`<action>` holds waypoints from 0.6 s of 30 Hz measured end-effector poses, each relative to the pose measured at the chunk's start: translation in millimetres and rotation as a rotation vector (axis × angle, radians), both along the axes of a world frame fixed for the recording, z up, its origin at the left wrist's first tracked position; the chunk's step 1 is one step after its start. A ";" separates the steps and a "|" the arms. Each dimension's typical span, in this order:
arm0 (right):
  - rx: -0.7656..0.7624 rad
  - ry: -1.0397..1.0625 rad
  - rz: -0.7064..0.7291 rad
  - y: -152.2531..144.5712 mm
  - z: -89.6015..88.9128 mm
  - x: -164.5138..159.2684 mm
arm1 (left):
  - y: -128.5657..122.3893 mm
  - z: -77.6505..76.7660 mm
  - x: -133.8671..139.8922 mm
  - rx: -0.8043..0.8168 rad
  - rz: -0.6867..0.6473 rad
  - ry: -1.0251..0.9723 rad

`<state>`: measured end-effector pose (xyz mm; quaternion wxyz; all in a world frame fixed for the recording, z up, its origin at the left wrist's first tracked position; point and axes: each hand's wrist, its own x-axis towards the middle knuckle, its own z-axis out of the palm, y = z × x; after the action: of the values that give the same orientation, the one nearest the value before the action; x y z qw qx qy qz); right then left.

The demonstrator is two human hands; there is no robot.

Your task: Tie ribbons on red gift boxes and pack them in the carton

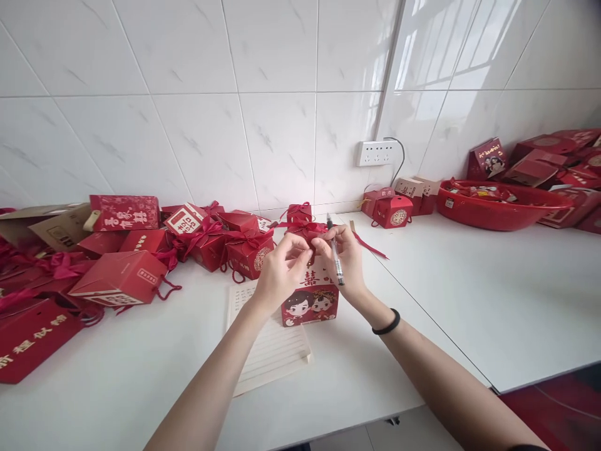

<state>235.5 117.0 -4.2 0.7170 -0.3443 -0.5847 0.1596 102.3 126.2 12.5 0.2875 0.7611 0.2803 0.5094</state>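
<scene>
A red and white gift box [310, 307] with a cartoon couple on its front stands upright between my hands. At its top is a red ribbon [307, 228], partly hidden by my fingers. My left hand [287, 266] is closed in a pinch on the ribbon, at the left of the box top. On the other side, my right hand [348, 257] has a clear pen [337, 260] tucked in its fingers while its thumb and fingertip also pinch at the ribbon. Under the box lies a lined notebook [270, 357] with handwriting on its upper part.
Several red gift boxes [119, 279] are heaped along the left. More boxes [394, 210] stand by the wall near a power strip [377, 153]. At the right is a red basin [498, 213] of small packets, with a box pile [539, 160] behind it.
</scene>
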 end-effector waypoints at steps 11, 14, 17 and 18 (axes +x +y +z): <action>-0.044 -0.038 0.282 -18.5 -21.9 1.1 | -13.6 -15.1 -6.5 0.158 -0.047 -0.045; -0.012 -0.057 0.187 -20.6 -21.6 1.2 | -13.8 -13.8 -7.0 0.279 0.008 0.010; -0.016 -0.071 0.101 -21.0 -19.5 0.8 | -12.8 -12.0 -7.3 0.307 0.053 0.056; -0.023 -0.072 0.094 -21.0 -18.8 0.4 | -12.5 -11.7 -7.5 0.306 0.060 0.066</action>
<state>236.0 96.0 -23.1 0.6832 -0.3302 -0.6238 0.1875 94.8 113.7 0.8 0.1438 0.8036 0.2312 0.5293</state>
